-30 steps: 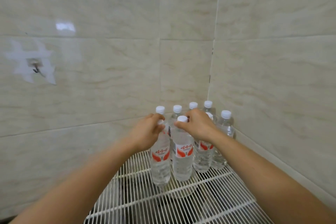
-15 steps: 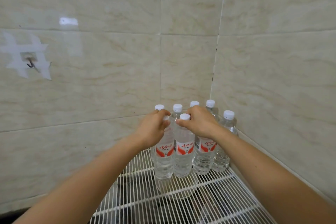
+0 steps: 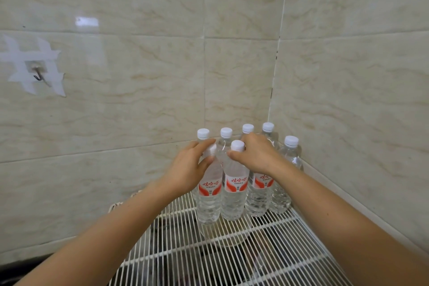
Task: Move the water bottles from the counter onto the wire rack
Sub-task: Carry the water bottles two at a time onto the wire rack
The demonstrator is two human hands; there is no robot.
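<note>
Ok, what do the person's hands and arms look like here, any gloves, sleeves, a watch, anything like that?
The left hand and right hand are bare: no gloves, and no rings show. The left forearm and right forearm are uncovered too, with no sleeve, watch or bracelet in view right out to the picture's edge. No marks or tattoos are visible.

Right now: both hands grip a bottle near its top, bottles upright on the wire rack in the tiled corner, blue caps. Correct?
No: the caps are white, not blue, as the head view shows. The rest stands: the bottles stand upright on the wire rack in the tiled corner, and the left hand and right hand each grip one near its top.
</note>
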